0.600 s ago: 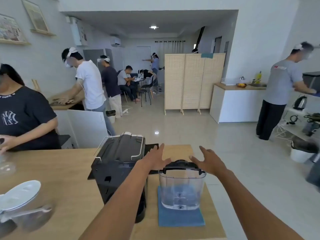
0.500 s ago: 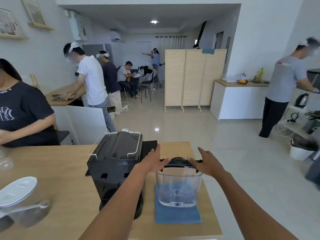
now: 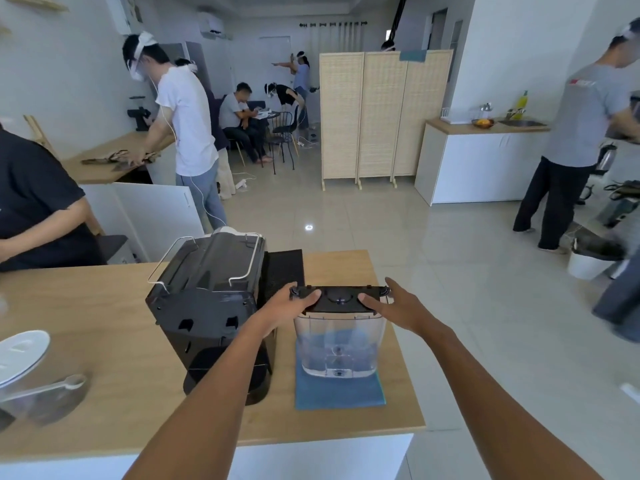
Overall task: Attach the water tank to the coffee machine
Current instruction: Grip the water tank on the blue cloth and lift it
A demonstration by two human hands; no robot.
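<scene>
A clear plastic water tank point(image 3: 339, 344) with a black lid stands upright on a blue cloth point(image 3: 337, 393) on the wooden counter. To its left stands the black coffee machine point(image 3: 211, 299), its rear side facing me. My left hand point(image 3: 289, 306) grips the lid's left end, thumb on top. My right hand point(image 3: 394, 306) holds the lid's right end, thumb on top and fingers around the far side. The tank and the machine stand a little apart.
The counter point(image 3: 104, 334) ends just right of the cloth, with tiled floor beyond. A glass container with a white lid and spoon point(image 3: 31, 372) sits at the near left. A person in a black shirt point(image 3: 38, 209) stands at the counter's far left. Other people work around the room.
Both hands came down from hovering over the tank and closed on the two ends of its lid. The camera tilted down and nearer. The tank has not left the cloth.
</scene>
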